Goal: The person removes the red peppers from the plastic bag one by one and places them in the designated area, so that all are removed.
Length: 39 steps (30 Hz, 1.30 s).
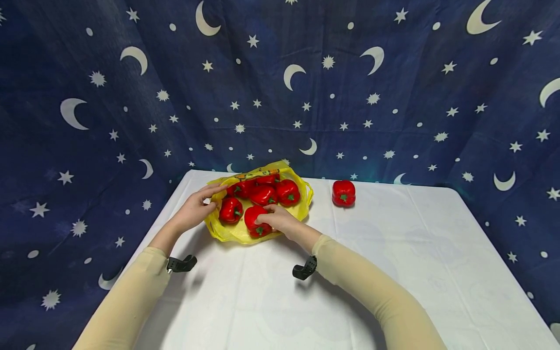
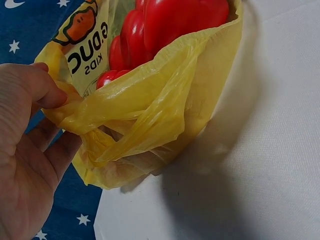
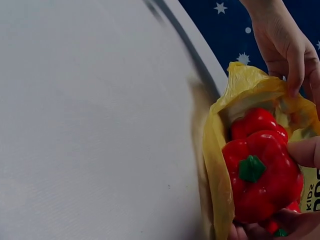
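Note:
A yellow plastic bag (image 1: 236, 237) lies with its mouth facing the person, several red bell peppers (image 1: 264, 195) inside. My left hand (image 1: 193, 210) pinches the left edge of the bag between thumb and fingers; printed letters show on the plastic in the left wrist view. At the bag's mouth my right hand (image 1: 283, 221) grips a red bell pepper (image 3: 265, 175), thumb on one side and fingers beneath. Its green stem faces outward. Another pepper (image 1: 231, 210) rests just left of the gripped one, inside the bag.
One more red bell pepper (image 1: 343, 193) stands on the white-covered table (image 1: 393, 253), to the right of the bag. Behind the table hangs a dark blue cloth (image 1: 271, 97) with moons and stars. A black band (image 1: 305, 268) sits at each wrist.

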Motion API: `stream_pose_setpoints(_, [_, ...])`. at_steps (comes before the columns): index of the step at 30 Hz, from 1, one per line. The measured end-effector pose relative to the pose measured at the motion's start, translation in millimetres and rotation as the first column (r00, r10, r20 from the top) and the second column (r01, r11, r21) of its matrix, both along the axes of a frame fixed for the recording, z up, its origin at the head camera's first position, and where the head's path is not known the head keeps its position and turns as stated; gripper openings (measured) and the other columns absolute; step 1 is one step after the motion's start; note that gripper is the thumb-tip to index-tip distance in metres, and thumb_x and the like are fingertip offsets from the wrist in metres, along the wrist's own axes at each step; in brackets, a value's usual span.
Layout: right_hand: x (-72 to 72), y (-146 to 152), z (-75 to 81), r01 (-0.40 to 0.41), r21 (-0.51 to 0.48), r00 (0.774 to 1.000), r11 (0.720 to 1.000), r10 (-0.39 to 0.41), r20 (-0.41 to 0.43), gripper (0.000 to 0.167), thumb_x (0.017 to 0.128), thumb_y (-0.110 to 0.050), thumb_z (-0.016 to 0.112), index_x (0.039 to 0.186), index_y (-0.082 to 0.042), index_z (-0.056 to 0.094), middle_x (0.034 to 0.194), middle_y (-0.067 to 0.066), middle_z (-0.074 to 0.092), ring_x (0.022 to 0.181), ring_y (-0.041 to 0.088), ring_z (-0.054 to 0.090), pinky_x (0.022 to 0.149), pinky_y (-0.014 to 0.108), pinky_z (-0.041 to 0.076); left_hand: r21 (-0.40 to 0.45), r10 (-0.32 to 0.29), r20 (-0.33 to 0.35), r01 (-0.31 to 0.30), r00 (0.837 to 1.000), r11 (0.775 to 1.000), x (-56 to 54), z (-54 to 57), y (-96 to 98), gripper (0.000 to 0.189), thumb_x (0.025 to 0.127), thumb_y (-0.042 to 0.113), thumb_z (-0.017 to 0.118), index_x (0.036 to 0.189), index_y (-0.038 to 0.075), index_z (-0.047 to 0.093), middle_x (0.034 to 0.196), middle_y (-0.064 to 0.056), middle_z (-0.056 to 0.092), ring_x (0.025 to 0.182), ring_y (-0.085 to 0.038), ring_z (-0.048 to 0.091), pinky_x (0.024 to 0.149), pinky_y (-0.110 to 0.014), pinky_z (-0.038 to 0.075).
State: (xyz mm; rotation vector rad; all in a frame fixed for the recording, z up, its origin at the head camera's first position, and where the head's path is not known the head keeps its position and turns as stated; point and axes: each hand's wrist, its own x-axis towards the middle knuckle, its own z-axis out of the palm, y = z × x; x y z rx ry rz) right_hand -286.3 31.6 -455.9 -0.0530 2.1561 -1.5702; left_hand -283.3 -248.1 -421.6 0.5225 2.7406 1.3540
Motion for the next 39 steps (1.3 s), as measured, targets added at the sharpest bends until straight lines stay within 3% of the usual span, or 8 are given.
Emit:
stream_pose_setpoints(10, [6.5, -7, -13.4, -0.008, 0.062, 0.99, 0.998, 0.016, -0.143, 0.087, 0.08, -0.037, 0.085, 0.15, -0.004, 0.045, 0.143, 0.014, 0.054, 0.128, 0.03, 0.052, 0.108, 0.046, 0.043, -0.001, 0.014, 0.012, -0.014, 1.0, 1.0, 2.4, -2.3, -0.3, 0.053, 0.099, 0.002, 0.052, 0.151, 0.015, 0.054, 0.16, -0.009, 0.04, 0.145, -0.033, 0.036, 0.103, -0.057, 0.041])
stream_pose_setpoints(18, [13.2, -13, -19.1, 0.033, 0.023, 0.991, 0.999, -0.03, -0.133, 0.084, 0.077, -0.029, 0.086, 0.148, -0.007, 0.048, 0.14, 0.013, 0.055, 0.126, 0.032, 0.052, 0.106, 0.048, 0.045, 0.009, 0.025, 0.024, -0.025, 0.999, 1.0, 9.4, -5.3, -0.6, 0.053, 0.1, 0.002, 0.052, 0.152, 0.013, 0.052, 0.161, -0.013, 0.037, 0.145, -0.038, 0.035, 0.105, -0.062, 0.039])
stream_pose_setpoints(27, [17.1, 5, -3.8, 0.042, -0.048, 0.992, 0.998, -0.048, -0.115, 0.084, 0.075, -0.027, 0.088, 0.148, -0.015, 0.048, 0.135, 0.01, 0.055, 0.12, 0.03, 0.054, 0.095, 0.043, 0.053, 0.013, 0.023, -0.012, -0.022, 1.0, 1.0, 3.8, -6.3, 0.5, 0.054, 0.099, 0.002, 0.052, 0.151, 0.016, 0.054, 0.161, -0.012, 0.037, 0.145, -0.037, 0.035, 0.103, -0.057, 0.04])
stream_pose_setpoints(33, [22.0, 31, 8.9, 0.04, -0.146, 0.992, 0.988, -0.057, -0.112, 0.08, 0.075, -0.02, 0.088, 0.145, -0.019, 0.049, 0.138, 0.012, 0.049, 0.123, 0.034, 0.051, 0.086, 0.04, 0.058, 0.035, 0.028, -0.042, -0.026, 0.999, 0.999, 3.3, -8.9, 1.6, 0.054, 0.098, 0.0, 0.053, 0.15, 0.015, 0.055, 0.16, -0.011, 0.039, 0.145, -0.035, 0.036, 0.101, -0.055, 0.041])
stream_pose_setpoints(39, [21.9, 64, 20.9, 0.063, -0.191, 0.988, 0.979, -0.088, -0.124, 0.08, 0.077, -0.016, 0.086, 0.147, -0.019, 0.048, 0.142, 0.015, 0.046, 0.126, 0.038, 0.048, 0.085, 0.042, 0.059, 0.056, 0.046, -0.095, -0.041, 0.994, 0.998, 3.1, -10.8, 1.5, 0.053, 0.098, 0.0, 0.055, 0.149, 0.015, 0.056, 0.159, -0.01, 0.042, 0.146, -0.034, 0.036, 0.096, -0.052, 0.045])
